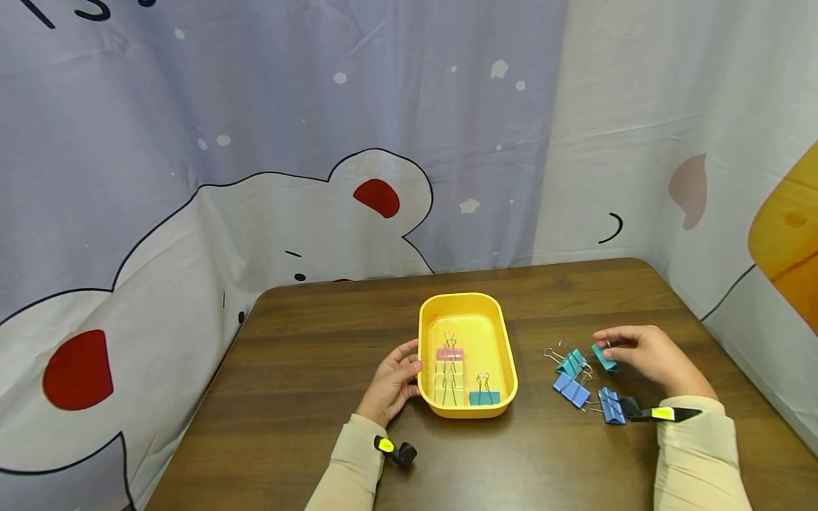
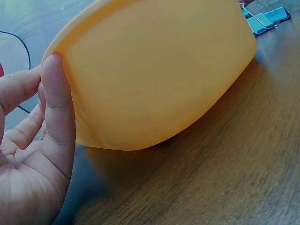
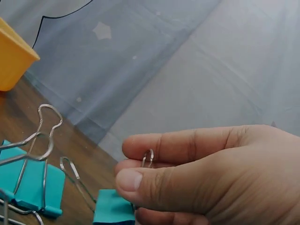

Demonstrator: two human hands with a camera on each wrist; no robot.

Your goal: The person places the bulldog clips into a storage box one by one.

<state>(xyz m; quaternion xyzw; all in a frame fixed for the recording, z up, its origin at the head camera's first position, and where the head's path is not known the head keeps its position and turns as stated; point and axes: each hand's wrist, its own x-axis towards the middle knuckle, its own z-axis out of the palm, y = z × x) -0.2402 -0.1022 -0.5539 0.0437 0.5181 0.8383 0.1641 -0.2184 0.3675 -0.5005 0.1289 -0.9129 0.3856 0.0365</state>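
My left hand (image 1: 391,382) grips the left wall of a yellow plastic tray (image 1: 469,312), thumb on the near side in the left wrist view. Inside the tray, a pink binder clip (image 1: 450,354) lies above pale yellow binder clips (image 1: 450,394) in a column, and a teal binder clip (image 1: 484,398) is at lower right. To the right, my right hand (image 1: 648,355) pinches a teal binder clip (image 3: 112,206) by a wire handle between thumb and fingers. Beside it lie another teal clip (image 1: 572,363) and blue binder clips (image 1: 571,389), close together on the table.
The brown wooden table (image 1: 307,355) extends around the tray. A printed curtain (image 1: 268,92) hangs behind it and along both sides. Each wrist wears a strap with a small black camera, the left camera (image 1: 405,454) being near the tray's front corner.
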